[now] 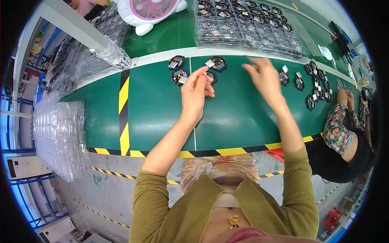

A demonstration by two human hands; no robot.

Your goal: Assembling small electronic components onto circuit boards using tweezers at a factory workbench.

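Note:
My left hand (pixel 193 95) is closed, with thumb and fingertips around the edge of a round black electronic module (pixel 211 78) that the fingers partly cover. Just beyond it lies a similar module (pixel 219 63) with a pale tab. Two more, an upper module (pixel 176 62) and a lower module (pixel 178 76), are at the left of this hand. My right hand (pixel 265 79) is over the mat, smeared by motion, its thumb apart from the fingers. Nearest to its right are a blurred module (pixel 284 77) and another module (pixel 299 82).
Several modules (pixel 316 83) cluster at the right, near a co-worker's hands (pixel 344 98). Clear trays (pixel 247 34) filled with modules stand at the back, beside a white and pink fan (pixel 148 12). Stacked clear trays (pixel 60 137) and a post (pixel 111 54) are on the left.

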